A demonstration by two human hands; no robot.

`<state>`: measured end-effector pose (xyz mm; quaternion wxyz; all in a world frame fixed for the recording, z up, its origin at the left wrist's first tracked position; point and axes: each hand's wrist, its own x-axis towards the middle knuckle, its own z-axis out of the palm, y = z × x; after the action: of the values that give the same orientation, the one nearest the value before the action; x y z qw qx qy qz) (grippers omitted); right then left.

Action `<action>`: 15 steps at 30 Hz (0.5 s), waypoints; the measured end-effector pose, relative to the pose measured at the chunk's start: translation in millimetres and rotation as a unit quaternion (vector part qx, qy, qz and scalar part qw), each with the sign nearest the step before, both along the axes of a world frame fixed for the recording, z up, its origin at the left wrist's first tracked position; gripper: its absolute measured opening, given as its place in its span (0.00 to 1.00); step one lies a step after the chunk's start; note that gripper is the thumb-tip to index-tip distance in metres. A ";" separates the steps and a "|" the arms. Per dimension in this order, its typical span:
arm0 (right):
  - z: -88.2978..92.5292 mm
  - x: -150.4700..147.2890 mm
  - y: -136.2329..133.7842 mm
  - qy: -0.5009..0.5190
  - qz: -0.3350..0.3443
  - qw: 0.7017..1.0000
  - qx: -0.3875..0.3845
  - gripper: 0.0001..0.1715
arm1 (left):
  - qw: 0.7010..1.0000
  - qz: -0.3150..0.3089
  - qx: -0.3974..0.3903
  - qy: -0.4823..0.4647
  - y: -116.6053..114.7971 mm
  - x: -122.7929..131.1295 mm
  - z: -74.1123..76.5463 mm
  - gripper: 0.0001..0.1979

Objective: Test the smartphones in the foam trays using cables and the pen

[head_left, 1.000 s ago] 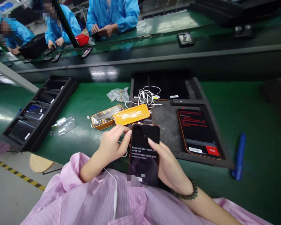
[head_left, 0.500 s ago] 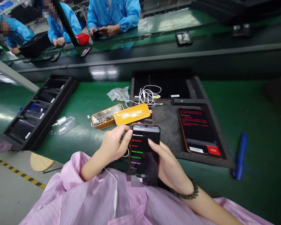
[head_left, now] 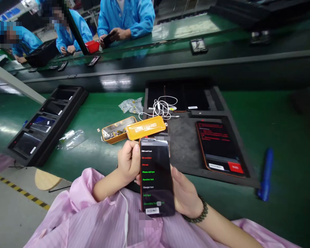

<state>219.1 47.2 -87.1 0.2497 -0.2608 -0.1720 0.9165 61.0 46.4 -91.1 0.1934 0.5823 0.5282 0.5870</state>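
My right hand [head_left: 186, 194] is wrapped round the right side of a smartphone [head_left: 158, 175]. Its screen shows a test list in white, red, green and grey, with a small label near the bottom. Against the phone's upper left edge, my left hand [head_left: 127, 160] is closed, fingers curled; what they hold, if anything, is hidden. A white cord [head_left: 126, 217] with an inline control hangs over the pink shirt below that hand. Just beyond the phone lie an orange tin [head_left: 116, 132] of small parts and its orange lid [head_left: 146, 128].
A dark foam tray [head_left: 182, 148] holds another phone [head_left: 218, 148] with red text and a coiled white cable [head_left: 161, 107]. A blue marker [head_left: 266, 175] lies right. Left are plastic bags [head_left: 73, 138] and a tray [head_left: 76, 101] of phones. Co-workers in blue [head_left: 129, 15] sit across the line.
The phone has come up towards the camera. My right thumb has moved off the screen to its right edge. My left fingers have curled in beside the phone.
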 end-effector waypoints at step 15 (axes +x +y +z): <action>6.9 0.6 0.6 -0.004 -0.014 1.000 0.026 0.44 | 0.992 0.003 -0.036 -0.123 4.6 9.3 -3.4 0.17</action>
<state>219.7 47.8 -80.2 0.2688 -0.2601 -0.1930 0.9071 70.3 51.0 -94.5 0.2764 0.4966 0.5229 0.6352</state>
